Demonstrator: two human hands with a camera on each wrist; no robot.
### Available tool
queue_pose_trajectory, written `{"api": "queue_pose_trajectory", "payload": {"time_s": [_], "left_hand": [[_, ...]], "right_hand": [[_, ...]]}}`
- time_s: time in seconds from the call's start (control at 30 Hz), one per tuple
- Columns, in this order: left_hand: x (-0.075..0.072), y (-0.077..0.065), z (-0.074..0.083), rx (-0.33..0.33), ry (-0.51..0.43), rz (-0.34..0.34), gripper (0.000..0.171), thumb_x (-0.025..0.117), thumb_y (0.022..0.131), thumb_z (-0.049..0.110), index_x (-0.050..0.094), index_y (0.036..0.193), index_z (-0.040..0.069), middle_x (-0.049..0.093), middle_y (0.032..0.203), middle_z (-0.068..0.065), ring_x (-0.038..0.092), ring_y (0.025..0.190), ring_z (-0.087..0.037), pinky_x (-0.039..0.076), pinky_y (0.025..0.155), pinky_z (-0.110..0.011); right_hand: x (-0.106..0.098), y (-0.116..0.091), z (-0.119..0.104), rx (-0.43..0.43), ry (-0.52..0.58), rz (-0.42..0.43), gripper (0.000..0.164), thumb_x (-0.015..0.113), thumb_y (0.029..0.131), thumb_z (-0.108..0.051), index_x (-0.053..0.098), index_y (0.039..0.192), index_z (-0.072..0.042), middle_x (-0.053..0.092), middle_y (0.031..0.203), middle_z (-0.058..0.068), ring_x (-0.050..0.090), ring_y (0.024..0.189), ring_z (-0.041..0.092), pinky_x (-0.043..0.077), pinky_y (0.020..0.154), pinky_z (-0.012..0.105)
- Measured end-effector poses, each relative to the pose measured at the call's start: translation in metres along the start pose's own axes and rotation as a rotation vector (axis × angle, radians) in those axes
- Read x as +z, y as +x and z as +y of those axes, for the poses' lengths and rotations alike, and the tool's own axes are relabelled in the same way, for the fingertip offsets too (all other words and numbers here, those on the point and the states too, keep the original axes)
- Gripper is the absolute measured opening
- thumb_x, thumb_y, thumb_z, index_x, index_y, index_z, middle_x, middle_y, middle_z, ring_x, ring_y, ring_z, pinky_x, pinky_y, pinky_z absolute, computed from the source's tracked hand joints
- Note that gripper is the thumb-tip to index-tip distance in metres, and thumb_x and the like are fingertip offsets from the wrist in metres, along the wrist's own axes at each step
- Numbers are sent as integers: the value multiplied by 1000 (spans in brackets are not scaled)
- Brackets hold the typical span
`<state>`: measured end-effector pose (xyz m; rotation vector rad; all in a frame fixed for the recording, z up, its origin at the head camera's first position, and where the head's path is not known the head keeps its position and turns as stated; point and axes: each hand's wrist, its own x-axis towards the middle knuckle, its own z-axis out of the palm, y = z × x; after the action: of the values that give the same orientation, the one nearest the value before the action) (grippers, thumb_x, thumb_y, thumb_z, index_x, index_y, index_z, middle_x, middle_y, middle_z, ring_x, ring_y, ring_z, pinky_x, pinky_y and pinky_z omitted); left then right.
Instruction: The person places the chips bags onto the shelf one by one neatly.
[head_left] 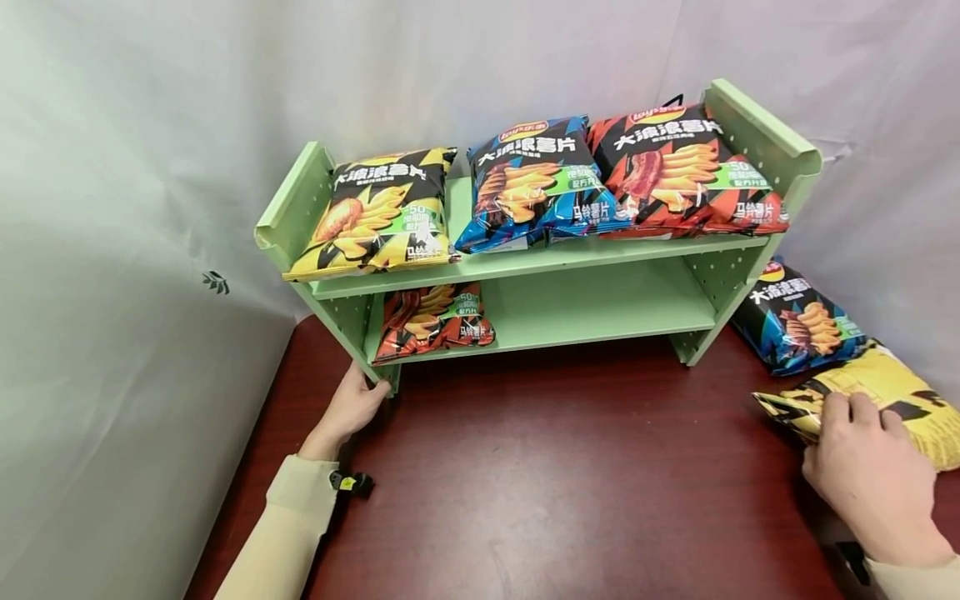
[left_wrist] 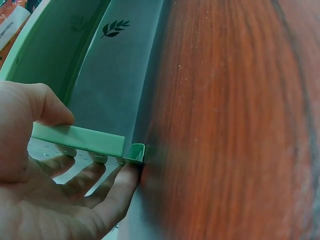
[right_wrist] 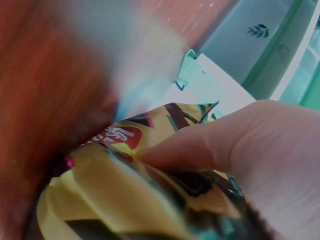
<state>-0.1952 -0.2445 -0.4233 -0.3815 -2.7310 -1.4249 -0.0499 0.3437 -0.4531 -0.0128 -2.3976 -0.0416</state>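
With my left hand [head_left: 351, 410] I grip the lower left leg of a light green two-tier shelf [head_left: 600, 304]. In the left wrist view the thumb [left_wrist: 52, 107] lies on one side of the green panel edge [left_wrist: 80, 140], the fingers on the other. My right hand [head_left: 873, 471] holds a yellow-and-black potato chip bag [head_left: 926, 400] at the far right, low over the table. The right wrist view shows the thumb [right_wrist: 185, 150] pressing into the bag's crinkled wrapper [right_wrist: 110, 185]. Part of this bag is hidden behind the hand.
On the top tier lie a yellow chip bag [head_left: 375, 208], a blue one [head_left: 528, 183] and a red one [head_left: 675, 171]. Another red bag [head_left: 435, 321] sits at the lower tier's left end. A blue bag [head_left: 802, 321] leans right of the shelf. Behind hangs a pale curtain [head_left: 150, 208].
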Motion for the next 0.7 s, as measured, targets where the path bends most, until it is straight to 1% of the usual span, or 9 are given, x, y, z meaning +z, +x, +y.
{"api": "queue_pose_trajectory", "payload": {"time_s": [0.07, 0.13, 0.2, 0.3, 0.4, 0.5, 0.57, 0.6, 0.7], "left_hand": [[0, 0, 1, -10, -5, -6, 71, 55, 89, -4, 26, 152, 11, 38, 150, -10, 36, 127, -19, 30, 99, -22], [0, 0, 1, -10, -4, -5, 70, 55, 89, -4, 26, 151, 11, 38, 151, -10, 36, 127, -18, 30, 99, -23], [0, 0, 2, -7, 6, -2, 70, 55, 88, -3, 27, 151, 11, 38, 150, -11, 36, 127, -18, 29, 98, -21], [-1, 0, 3, -1, 14, 0, 69, 54, 88, -3, 28, 150, 10, 39, 149, -12, 36, 126, -18, 29, 96, -18], [-1, 0, 4, 5, 14, -3, 69, 54, 87, -4, 28, 150, 9, 39, 149, -12, 36, 125, -19, 28, 95, -15], [0, 0, 3, 10, 14, -2, 68, 54, 87, -5, 29, 150, 8, 40, 148, -13, 37, 125, -18, 28, 94, -15], [0, 0, 2, 13, 13, -3, 68, 53, 87, -6, 29, 150, 8, 40, 148, -13, 37, 124, -18, 29, 94, -15], [0, 0, 1, 16, 12, -3, 69, 53, 87, -6, 29, 150, 7, 40, 148, -13, 37, 124, -18, 29, 94, -15], [2, 3, -11, 9, 3, 6, 70, 54, 87, -5, 28, 151, 10, 40, 149, -11, 36, 125, -18, 29, 96, -16]], "right_hand": [[-1, -2, 0, -4, 5, -5, 38, 59, 55, -3, 47, 86, 14, 50, 86, 33, 46, 64, 51, 39, 58, 60], [-3, -4, -2, 15, 8, -28, 41, 61, 54, -3, 47, 88, 14, 51, 90, 33, 47, 66, 51, 40, 60, 61], [-6, -6, -3, 40, 8, -53, 43, 62, 54, -3, 48, 91, 13, 51, 93, 33, 49, 70, 52, 41, 63, 62], [-10, -8, -7, 77, 6, -107, 48, 63, 54, -3, 48, 97, 13, 52, 98, 33, 51, 76, 52, 42, 67, 62], [-15, -11, -11, 94, 12, -157, 55, 67, 53, -3, 48, 102, 13, 52, 104, 35, 52, 85, 52, 43, 74, 62], [-21, -13, -16, 106, 10, -208, 62, 71, 52, -4, 47, 107, 14, 51, 109, 36, 51, 94, 52, 42, 80, 62], [-25, -13, -20, 131, 2, -262, 66, 72, 54, -5, 45, 111, 13, 49, 112, 37, 49, 97, 52, 41, 83, 62], [-28, -13, -22, 138, 0, -276, 66, 73, 55, -6, 45, 112, 13, 49, 112, 37, 49, 96, 52, 41, 82, 62], [-36, -12, -28, 161, -4, -327, 68, 74, 58, -9, 44, 116, 11, 47, 114, 35, 48, 94, 53, 40, 81, 63]]}}
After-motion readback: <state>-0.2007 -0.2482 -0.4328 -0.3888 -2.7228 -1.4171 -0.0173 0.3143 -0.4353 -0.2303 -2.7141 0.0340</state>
